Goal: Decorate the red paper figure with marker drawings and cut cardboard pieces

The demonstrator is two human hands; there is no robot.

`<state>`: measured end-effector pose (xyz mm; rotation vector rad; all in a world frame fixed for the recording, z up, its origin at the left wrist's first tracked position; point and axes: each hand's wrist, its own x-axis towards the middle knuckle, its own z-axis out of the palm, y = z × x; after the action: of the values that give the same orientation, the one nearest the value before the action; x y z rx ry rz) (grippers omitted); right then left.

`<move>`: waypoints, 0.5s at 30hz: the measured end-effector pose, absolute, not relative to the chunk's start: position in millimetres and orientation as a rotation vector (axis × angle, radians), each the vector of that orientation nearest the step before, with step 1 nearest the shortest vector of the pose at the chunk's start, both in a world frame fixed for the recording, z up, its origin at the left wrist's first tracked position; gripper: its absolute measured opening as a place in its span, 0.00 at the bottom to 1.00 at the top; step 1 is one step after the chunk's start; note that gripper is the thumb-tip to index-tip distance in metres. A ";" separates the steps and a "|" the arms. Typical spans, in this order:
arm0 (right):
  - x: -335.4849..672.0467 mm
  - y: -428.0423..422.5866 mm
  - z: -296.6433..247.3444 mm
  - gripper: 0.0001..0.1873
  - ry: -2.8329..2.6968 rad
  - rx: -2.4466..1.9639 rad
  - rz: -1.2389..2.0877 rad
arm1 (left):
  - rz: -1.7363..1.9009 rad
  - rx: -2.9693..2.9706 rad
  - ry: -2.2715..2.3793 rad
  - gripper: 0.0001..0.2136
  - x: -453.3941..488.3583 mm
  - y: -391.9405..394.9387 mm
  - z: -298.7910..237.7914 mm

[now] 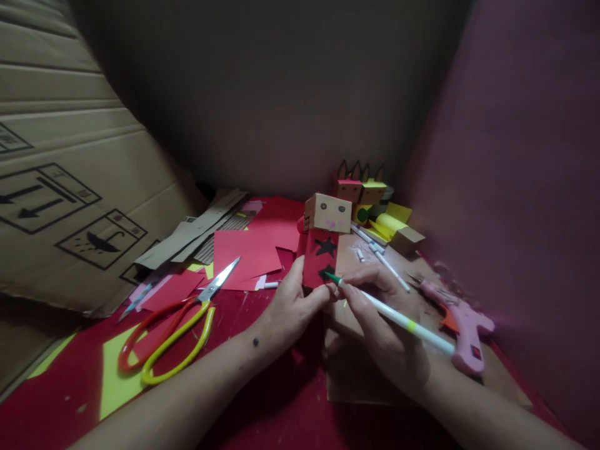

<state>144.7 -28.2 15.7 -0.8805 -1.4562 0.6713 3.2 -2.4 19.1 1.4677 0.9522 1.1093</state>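
A small cardboard figure stands upright in front of me, with a box head (332, 212) bearing drawn eyes and pink marks, and a red paper body (313, 257) carrying two dark star shapes. My left hand (300, 301) is closed around the lower part of this figure, thumb across its front. Pinched in my right hand (382, 312) is a white marker (398, 319) with a green tip. That tip touches, or almost touches, the lower star (327, 273). The figure's base is hidden behind my fingers.
Scissors (187, 325) with red and yellow handles lie left, among red paper sheets (246, 256) and cardboard strips (201, 225). A pink glue gun (462, 325) rests right on a cardboard sheet (356, 375). Two more figures (360, 190) stand behind. A large carton (94, 187) borders the left.
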 end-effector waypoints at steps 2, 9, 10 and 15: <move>145.0 -28.1 15.9 0.04 -1.414 -0.863 0.696 | 1.101 1.449 0.934 0.11 2.6 -2.2 18.6; 146.5 -27.3 16.6 0.04 -1.409 -0.858 0.755 | 1.088 1.408 0.907 0.11 1.4 -2.1 18.0; 146.6 -27.1 16.4 0.04 -1.413 -0.859 0.745 | 1.087 1.406 0.919 0.11 1.5 -2.3 18.2; 146.5 -26.0 13.7 0.03 -1.432 -0.884 0.706 | 1.076 1.421 0.949 0.11 2.1 -3.0 19.9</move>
<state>146.5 -26.0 13.7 -0.8836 -1.4319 0.7059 2.1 -3.0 19.9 1.4212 0.9491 1.0758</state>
